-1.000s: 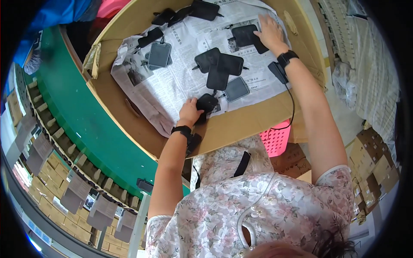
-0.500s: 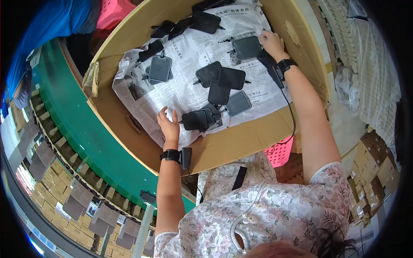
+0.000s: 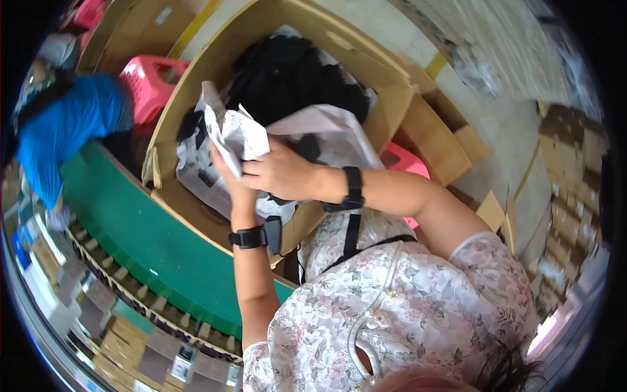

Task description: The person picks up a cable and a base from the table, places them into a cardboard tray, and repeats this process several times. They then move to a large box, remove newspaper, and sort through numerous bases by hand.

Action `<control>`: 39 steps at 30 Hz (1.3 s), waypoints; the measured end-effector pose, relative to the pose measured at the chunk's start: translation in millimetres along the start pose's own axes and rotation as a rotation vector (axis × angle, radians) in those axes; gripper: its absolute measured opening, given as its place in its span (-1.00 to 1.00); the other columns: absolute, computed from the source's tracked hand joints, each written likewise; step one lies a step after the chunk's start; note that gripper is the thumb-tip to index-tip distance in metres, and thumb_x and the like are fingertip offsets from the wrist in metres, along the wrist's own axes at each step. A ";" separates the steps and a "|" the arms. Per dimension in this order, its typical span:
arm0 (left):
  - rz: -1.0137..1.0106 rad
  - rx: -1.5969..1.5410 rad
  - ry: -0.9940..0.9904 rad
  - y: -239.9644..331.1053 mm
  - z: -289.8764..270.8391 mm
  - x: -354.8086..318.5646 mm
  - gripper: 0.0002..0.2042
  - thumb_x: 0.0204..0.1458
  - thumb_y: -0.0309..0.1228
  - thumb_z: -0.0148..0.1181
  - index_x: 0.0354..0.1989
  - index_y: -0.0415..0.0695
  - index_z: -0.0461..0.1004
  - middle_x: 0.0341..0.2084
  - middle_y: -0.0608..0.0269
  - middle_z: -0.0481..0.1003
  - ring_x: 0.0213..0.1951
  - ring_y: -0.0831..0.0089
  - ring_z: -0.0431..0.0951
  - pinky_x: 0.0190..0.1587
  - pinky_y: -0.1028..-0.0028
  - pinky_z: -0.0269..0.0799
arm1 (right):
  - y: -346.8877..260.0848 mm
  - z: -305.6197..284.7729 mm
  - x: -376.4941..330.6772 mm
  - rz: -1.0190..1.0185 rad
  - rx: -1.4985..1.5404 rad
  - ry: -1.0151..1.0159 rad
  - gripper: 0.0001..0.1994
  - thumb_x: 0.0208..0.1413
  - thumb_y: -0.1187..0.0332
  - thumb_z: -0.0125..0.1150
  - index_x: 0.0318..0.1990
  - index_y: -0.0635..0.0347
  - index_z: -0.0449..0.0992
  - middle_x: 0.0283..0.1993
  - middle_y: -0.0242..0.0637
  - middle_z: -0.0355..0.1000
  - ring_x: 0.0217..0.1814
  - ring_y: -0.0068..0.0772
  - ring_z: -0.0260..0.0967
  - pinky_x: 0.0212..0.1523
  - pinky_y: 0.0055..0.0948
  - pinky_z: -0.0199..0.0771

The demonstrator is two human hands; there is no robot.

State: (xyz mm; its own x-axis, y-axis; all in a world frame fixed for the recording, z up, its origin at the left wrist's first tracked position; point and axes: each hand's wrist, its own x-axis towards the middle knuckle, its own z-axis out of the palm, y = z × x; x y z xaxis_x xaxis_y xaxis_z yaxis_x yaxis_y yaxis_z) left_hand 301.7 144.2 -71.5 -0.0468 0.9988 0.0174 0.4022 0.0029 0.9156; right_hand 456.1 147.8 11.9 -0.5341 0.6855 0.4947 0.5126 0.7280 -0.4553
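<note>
Over the near left part of a big cardboard box [image 3: 382, 68], my two hands meet at a crumpled sheet of newspaper [image 3: 245, 130]. My left hand [image 3: 228, 175] is closed on its lower edge, some fingers hidden behind the paper. Beside it, my right hand [image 3: 284, 173] comes in from the right, closed on the same sheet, fingers pointing left. Farther inside the box lies a heap of flat black pieces [image 3: 287, 81], too dark to tell one from another. More newspaper [image 3: 339, 127] lies folded over between the heap and my right forearm.
A green work surface [image 3: 150, 215] runs along the box's left side. A person in blue [image 3: 72, 124] is beside it, at the far left, near a pink plastic stool [image 3: 149, 88]. Open cardboard cartons [image 3: 431, 130] stand to the right, with another pink stool [image 3: 406, 163] partly hidden.
The newspaper that lay spread under several black pieces is now lifted and bunched, exposing the black heap. My right hand has moved left to my left hand. The view has shifted.
</note>
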 end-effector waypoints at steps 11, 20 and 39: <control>0.214 0.417 0.276 85.2 -92.2 33.0 -0.78 -0.17 -0.55 0.01 -0.30 -0.32 0.44 -0.41 -0.11 0.47 -0.30 0.05 0.48 -0.10 0.26 0.30 | 28.5 -113.0 16.0 0.279 0.101 0.343 -0.86 0.02 0.38 0.14 -0.27 0.18 0.47 -0.26 -0.35 0.42 -0.19 -0.39 0.36 -0.13 -0.48 0.32; 0.173 0.871 0.151 115.8 -102.0 42.0 -0.86 -0.17 -0.51 0.14 -0.41 -0.29 0.49 -0.55 0.01 0.51 -0.41 0.09 0.51 -0.27 0.34 0.40 | 10.1 -108.0 -12.9 0.409 0.166 0.406 -0.57 -0.02 0.30 0.22 0.02 0.20 0.30 0.01 -0.26 0.32 0.00 -0.35 0.28 0.00 -0.43 0.26; 0.529 0.411 0.145 107.3 -57.3 -12.2 -0.01 -0.44 -0.41 0.44 0.18 -0.29 -0.14 0.16 -0.30 -0.02 0.19 -0.04 0.05 0.14 0.30 0.09 | 3.1 -76.3 60.0 0.305 0.883 0.140 -0.35 0.02 0.30 0.09 0.26 -0.01 -0.06 0.15 -0.08 0.18 0.18 0.04 0.11 0.16 -0.01 -0.02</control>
State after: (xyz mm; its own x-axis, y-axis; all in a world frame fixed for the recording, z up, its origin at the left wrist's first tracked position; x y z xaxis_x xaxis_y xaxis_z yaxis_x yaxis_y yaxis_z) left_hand 293.0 129.5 49.6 0.1415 0.8542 0.5004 0.7176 -0.4367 0.5425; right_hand 477.0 190.3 96.6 -0.3463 0.8819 0.3200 -0.1085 0.3012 -0.9474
